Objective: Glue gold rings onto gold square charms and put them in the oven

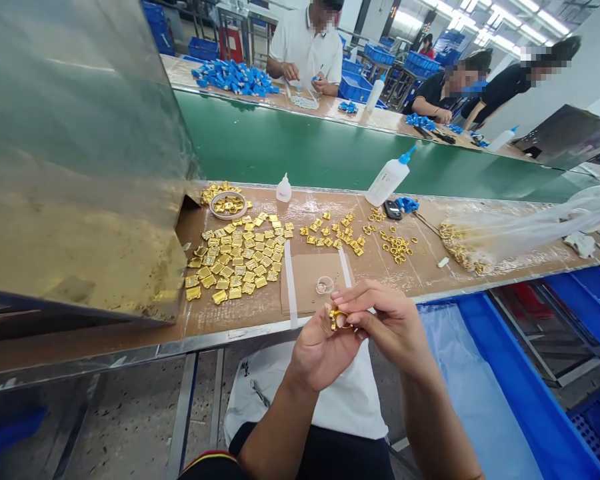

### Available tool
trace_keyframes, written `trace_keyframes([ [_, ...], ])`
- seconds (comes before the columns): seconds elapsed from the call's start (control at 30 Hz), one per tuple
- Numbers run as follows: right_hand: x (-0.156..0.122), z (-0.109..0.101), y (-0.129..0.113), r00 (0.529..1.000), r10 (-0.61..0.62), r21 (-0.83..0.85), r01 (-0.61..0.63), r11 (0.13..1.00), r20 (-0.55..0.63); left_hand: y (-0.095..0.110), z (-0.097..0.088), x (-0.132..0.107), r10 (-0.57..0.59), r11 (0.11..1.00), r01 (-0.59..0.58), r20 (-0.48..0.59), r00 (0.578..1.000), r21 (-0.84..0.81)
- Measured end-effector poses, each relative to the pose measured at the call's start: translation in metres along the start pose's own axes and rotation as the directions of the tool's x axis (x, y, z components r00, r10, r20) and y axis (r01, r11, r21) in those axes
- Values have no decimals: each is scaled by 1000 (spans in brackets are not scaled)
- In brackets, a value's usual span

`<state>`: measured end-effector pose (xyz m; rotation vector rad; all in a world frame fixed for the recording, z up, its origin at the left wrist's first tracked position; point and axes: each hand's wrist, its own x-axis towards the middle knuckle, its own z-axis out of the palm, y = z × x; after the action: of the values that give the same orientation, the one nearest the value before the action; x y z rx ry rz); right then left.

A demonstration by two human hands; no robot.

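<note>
Close to the table's front edge, my left hand (320, 353) and my right hand (387, 320) meet around a small gold ring-like piece (341, 321). The left fingers pinch its left side while the right thumb and fingertips grip the right side; its exact form is partly hidden. Just beyond my hands, a small clear round dish (325, 285) sits on a cardboard sheet (300, 267) edged with white tape. Many flat gold square pieces (237, 257) are spread to the left. Smaller gold pieces (333, 233) lie behind the sheet, and gold rings (397, 247) lie to the right.
A large metal housing (80, 167) blocks the left. Behind the table runs a green conveyor belt (300, 147). A big white bottle (390, 179), a small bottle (283, 189) and a plastic bag (520, 223) stand or lie on the table. Several people work across the belt.
</note>
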<state>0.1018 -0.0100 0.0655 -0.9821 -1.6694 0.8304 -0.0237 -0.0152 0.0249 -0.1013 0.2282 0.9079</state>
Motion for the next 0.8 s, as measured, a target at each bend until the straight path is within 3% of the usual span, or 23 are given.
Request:
trace_keyframes([
  [0.4, -2, -11, 9, 999, 11, 38, -12, 999, 31, -12, -3, 13, 44, 999, -44, 83, 996, 0],
  [0.67, 6, -11, 21, 998, 15, 92, -20, 996, 63, -10, -2, 15, 91, 995, -89, 50, 995, -34],
  [0.8, 7, -10, 27, 998, 38, 126, -45, 991, 59, -10, -1, 15, 106, 994, -106, -24, 994, -15],
])
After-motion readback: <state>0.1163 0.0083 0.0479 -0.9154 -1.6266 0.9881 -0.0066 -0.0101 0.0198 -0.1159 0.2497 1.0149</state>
